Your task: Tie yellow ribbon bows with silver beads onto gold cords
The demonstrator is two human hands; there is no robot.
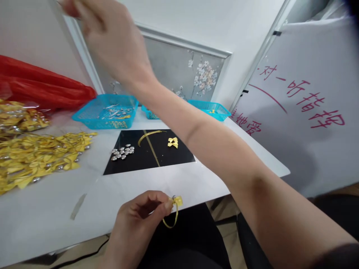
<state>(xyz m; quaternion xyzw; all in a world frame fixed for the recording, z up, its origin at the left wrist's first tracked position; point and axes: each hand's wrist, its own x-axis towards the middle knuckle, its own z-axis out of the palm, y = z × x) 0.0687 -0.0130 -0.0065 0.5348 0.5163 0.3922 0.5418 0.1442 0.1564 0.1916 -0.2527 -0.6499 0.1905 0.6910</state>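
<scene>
Low in the view, over the table's front edge, my left hand [140,220] pinches a small yellow ribbon bow [178,201] between thumb and fingertips. A thin yellow cord [176,220] hangs from the pinch in a loop. My right hand [112,41] is raised high at the upper left, its arm stretched across the view. Its fingers are curled together, blurred and partly cut off by the frame, so what they hold cannot be made out. Beyond my left hand, a black mat [140,164] carries silver beads [122,152], yellow cords [148,136] and yellow bows [172,142].
Blue baskets [92,123] with small parts line the back of the white table [112,201]. A heap of yellow ribbon pieces with silver beads [42,157] covers the left side, near red cloth [42,82]. A whiteboard [314,157] with red writing stands at the right.
</scene>
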